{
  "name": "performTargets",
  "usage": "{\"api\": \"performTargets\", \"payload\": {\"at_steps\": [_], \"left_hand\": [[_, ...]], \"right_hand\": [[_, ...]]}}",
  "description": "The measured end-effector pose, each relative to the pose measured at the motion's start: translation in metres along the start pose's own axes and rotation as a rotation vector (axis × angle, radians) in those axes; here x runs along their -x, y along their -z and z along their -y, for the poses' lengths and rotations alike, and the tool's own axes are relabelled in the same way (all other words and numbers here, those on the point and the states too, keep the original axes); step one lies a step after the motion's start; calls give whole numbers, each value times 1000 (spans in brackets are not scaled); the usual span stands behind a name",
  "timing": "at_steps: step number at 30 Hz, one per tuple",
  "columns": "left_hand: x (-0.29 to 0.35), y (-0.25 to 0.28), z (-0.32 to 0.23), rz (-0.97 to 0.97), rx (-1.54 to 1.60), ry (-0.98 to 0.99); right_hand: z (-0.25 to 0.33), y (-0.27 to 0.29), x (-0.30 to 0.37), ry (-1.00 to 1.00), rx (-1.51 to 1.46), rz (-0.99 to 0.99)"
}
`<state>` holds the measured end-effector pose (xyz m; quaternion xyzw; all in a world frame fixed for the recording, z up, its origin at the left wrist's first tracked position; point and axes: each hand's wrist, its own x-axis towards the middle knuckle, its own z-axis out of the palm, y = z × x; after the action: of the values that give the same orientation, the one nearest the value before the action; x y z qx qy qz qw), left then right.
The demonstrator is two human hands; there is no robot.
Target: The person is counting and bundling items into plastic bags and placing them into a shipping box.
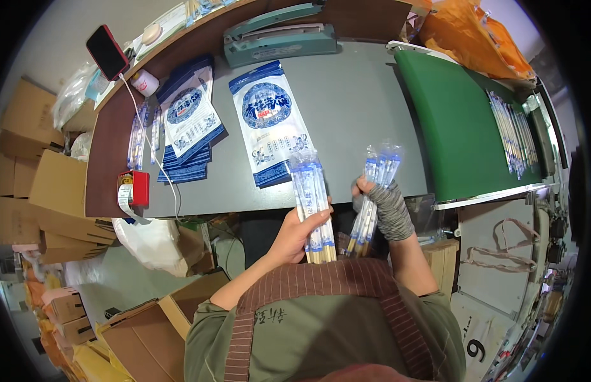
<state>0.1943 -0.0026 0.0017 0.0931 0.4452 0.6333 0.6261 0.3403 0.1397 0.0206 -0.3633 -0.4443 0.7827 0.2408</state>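
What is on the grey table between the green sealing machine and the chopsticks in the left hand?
In the head view, one blue-and-white printed pouch lies flat between the sealing machine and the left hand's chopstick bundle.

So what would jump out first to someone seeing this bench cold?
Probably the two bundles of clear-wrapped wooden chopsticks held upright at the near table edge: the left hand grips one bundle and the right hand, in a grey knit wrist sleeve, grips the other bundle. Next, the blue-and-white printed flat pouch on the grey tabletop, and the green conveyor belt on the right.
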Motion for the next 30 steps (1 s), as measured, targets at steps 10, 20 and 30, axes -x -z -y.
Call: {"api": "performTargets", "payload": {"at_steps": [10, 20, 30], "left_hand": [[3, -10, -2, 59, 25, 29], [1, -6, -2, 4, -5, 22], [0, -15, -6, 4, -141, 3]], "right_hand": [[6, -30, 1, 14, 6, 6], [5, -16, 2, 22, 79, 9], [5, -16, 7, 138, 219, 46]]}}
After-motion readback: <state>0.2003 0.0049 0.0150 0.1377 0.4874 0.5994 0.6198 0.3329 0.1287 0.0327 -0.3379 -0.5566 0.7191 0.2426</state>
